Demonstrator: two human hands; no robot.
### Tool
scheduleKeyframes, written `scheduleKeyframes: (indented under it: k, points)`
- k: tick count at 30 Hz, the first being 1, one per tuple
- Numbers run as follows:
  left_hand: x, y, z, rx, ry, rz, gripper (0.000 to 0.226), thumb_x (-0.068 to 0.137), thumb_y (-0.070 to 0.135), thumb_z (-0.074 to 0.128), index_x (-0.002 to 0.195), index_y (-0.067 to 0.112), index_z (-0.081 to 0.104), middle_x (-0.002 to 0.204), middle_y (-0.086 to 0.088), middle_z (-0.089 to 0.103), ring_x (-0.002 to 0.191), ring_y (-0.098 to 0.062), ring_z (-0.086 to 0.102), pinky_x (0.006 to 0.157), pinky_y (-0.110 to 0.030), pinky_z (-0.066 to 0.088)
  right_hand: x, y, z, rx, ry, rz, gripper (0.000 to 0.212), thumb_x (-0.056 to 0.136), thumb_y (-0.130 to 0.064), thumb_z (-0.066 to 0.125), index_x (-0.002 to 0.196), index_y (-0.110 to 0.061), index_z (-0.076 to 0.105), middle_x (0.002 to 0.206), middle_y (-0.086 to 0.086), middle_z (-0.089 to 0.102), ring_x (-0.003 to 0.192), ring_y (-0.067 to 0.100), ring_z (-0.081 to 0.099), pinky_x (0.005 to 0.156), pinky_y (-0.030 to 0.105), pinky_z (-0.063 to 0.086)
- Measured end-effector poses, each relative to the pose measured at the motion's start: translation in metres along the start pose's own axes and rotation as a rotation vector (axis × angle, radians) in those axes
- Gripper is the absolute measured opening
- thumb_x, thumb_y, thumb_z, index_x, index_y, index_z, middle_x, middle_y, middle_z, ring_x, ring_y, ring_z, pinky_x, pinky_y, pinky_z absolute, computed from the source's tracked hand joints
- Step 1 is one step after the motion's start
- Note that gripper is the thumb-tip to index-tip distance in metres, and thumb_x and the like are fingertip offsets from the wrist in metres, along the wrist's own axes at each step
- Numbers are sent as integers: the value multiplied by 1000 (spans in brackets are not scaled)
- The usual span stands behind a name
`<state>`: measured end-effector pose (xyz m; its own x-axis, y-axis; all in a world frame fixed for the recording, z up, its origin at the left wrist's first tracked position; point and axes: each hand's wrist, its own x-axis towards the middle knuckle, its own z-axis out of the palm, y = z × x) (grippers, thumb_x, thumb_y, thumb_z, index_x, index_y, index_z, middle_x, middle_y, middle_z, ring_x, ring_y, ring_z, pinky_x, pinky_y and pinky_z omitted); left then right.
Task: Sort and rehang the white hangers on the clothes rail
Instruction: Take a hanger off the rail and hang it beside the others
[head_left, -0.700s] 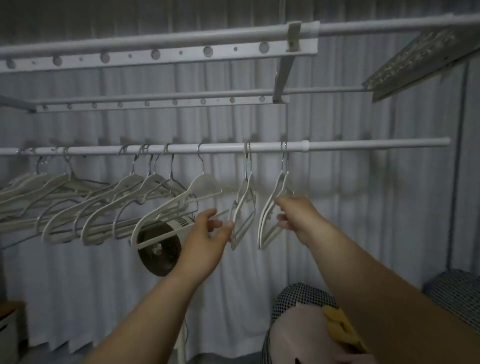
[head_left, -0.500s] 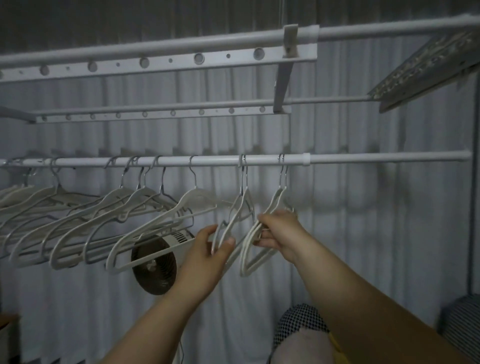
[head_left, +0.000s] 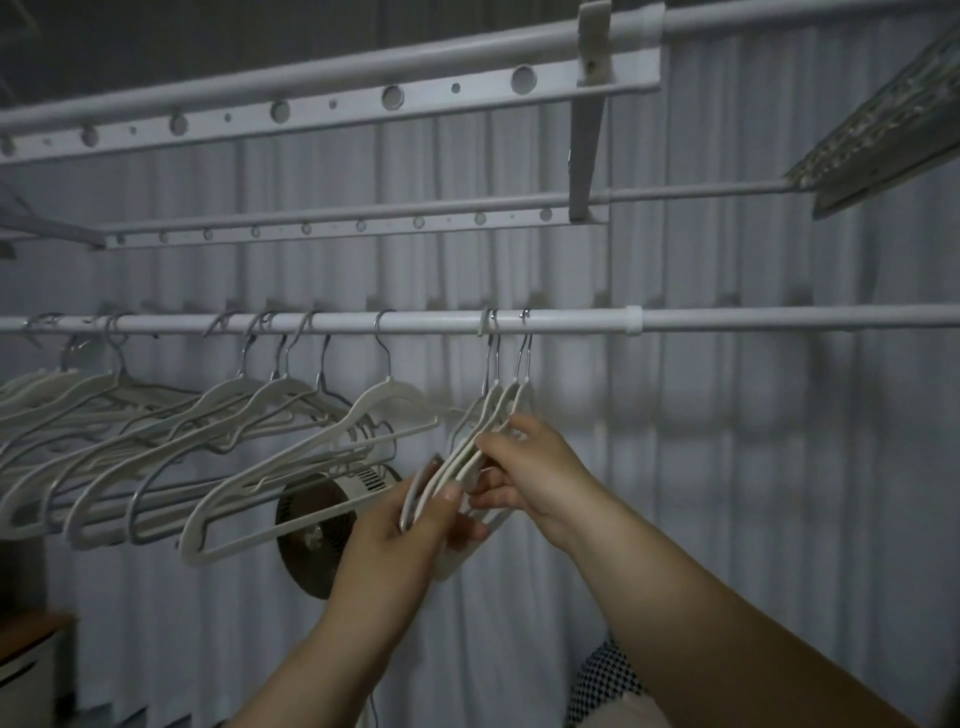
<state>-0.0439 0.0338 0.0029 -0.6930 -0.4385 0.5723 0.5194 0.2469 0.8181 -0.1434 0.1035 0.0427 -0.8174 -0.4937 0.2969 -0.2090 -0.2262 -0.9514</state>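
Observation:
A white clothes rail (head_left: 727, 321) runs across the view at mid height. Several white hangers (head_left: 208, 441) hang spread out along its left half. Near the rail's middle, a bunch of white hangers (head_left: 493, 410) hangs close together by metal hooks. My left hand (head_left: 410, 535) grips the lower ends of this bunch from below, thumb pressed on the front. My right hand (head_left: 530, 478) pinches the same bunch from the right side, a little higher.
Two perforated white bars (head_left: 332, 104) sit above the rail, joined by a bracket (head_left: 589, 114). A round fan (head_left: 317, 525) stands behind the hangers. Grey curtains (head_left: 779, 467) fill the background. A checked fabric (head_left: 602, 680) lies at the bottom right, and a wooden surface (head_left: 26, 629) sits at the lower left.
The two separate hanger groups have been pushed together into one bunch. Both hands have closed in on each other, my right hand sliding its hangers leftward along the rail.

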Motion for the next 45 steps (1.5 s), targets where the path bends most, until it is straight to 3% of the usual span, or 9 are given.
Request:
scheduleKeyframes:
  k: [7, 17, 23, 28, 34, 36, 39, 41, 45]
  points:
    - [5, -8, -1, -10, -2, -27, 30, 89, 7, 49, 75, 29, 63, 50, 10, 67, 48, 5, 60, 49, -4, 45, 6, -7, -13, 4, 48, -2, 10, 90, 0, 43, 98, -5, 46, 65, 10, 49, 28, 5, 50, 35, 19, 49]
    - [13, -24, -15, 225, 14, 104, 30, 90, 9, 46, 90, 37, 57, 46, 15, 55, 44, 3, 48, 49, -11, 38, 19, -4, -47, 4, 162, 139, 26, 92, 2, 37, 68, -1, 47, 63, 12, 47, 25, 6, 51, 33, 17, 48]
    - [13, -25, -17, 297, 56, 143, 30, 90, 8, 48, 114, 24, 56, 83, 14, 61, 80, 1, 56, 66, -1, 39, 15, 6, -76, -9, 294, 188, 29, 91, 4, 36, 64, -1, 44, 60, 11, 41, 20, 6, 45, 28, 13, 41]
    - [11, -27, -19, 341, 49, 122, 33, 91, 10, 47, 119, 25, 54, 81, 16, 57, 81, -4, 54, 61, 6, 35, 4, 11, -103, -202, 371, 196, 31, 88, 9, 37, 60, -2, 43, 58, 9, 39, 18, 2, 32, 27, 6, 24]
    - [8, -29, -21, 314, -58, 104, 30, 90, 16, 48, 85, 46, 48, 69, 6, 59, 63, 7, 58, 62, -11, 41, -31, 6, -136, -471, 282, 280, 10, 84, 10, 51, 88, 3, 57, 67, 11, 56, 42, 8, 57, 35, 11, 42]
    - [6, -27, -20, 283, -61, 82, 24, 90, 17, 50, 96, 41, 50, 86, 16, 59, 79, 4, 58, 72, -20, 41, -47, 3, -148, -632, 253, 320, 13, 85, 9, 51, 86, -1, 59, 70, 8, 61, 56, 11, 60, 38, 11, 45]
    - [4, -30, -27, 327, -24, 45, 44, 88, 22, 52, 131, 26, 41, 115, 13, 47, 109, -12, 50, 90, -31, 42, -70, -3, -164, -876, 248, 360, 24, 88, 9, 42, 78, -8, 57, 69, 4, 64, 43, 5, 61, 37, 13, 41]
    - [3, -32, -37, 353, 26, 68, 52, 85, 26, 56, 134, 24, 39, 122, 7, 44, 116, -29, 51, 95, -52, 44, -85, -10, -169, -982, 245, 405, 23, 88, 5, 44, 77, -11, 56, 68, 2, 64, 38, 3, 58, 37, 14, 39]
    - [-18, -20, -53, 436, 150, 227, 66, 70, 47, 49, 126, 11, 47, 118, -11, 48, 112, -35, 50, 93, -53, 45, -116, -23, -173, -1156, 179, 454, 24, 88, 0, 50, 75, -18, 58, 67, -5, 65, 39, -2, 57, 45, 16, 38]
